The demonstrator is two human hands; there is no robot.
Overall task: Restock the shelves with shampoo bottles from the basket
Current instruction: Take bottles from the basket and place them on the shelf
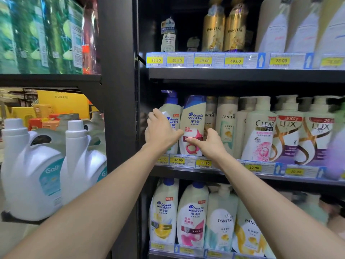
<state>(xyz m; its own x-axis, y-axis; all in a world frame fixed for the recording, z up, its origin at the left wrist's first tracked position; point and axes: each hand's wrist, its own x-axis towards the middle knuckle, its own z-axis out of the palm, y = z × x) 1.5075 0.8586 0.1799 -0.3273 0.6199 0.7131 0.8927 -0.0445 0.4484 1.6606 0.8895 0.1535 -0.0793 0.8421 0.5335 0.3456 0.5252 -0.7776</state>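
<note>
Around both hands stands a black shelving unit (119, 101), and the arms reach to the left end of its middle shelf (186, 173). Well to the left of the left hand (160, 132), outside the unit, stand two big white detergent jugs (31, 165). To the right of the right hand (211, 143), upright on the same shelf, are a Clear bottle (260, 135) and two Lux bottles (288, 131).

The left hand lies over the front of a white pump bottle (170, 109) at the shelf's far left, its fingers bent round the bottle's left shoulder and its thumb stretched rightward. The right hand grips a blue-capped shampoo bottle (195, 118), which stands upright just beside the pump bottle with its base at the shelf's front edge. The thumb crosses its pink label, and the fingers tuck round its right side, next to a Pantene bottle (226, 124). Just below the hands runs a strip of yellow price tags (178, 160).
</note>
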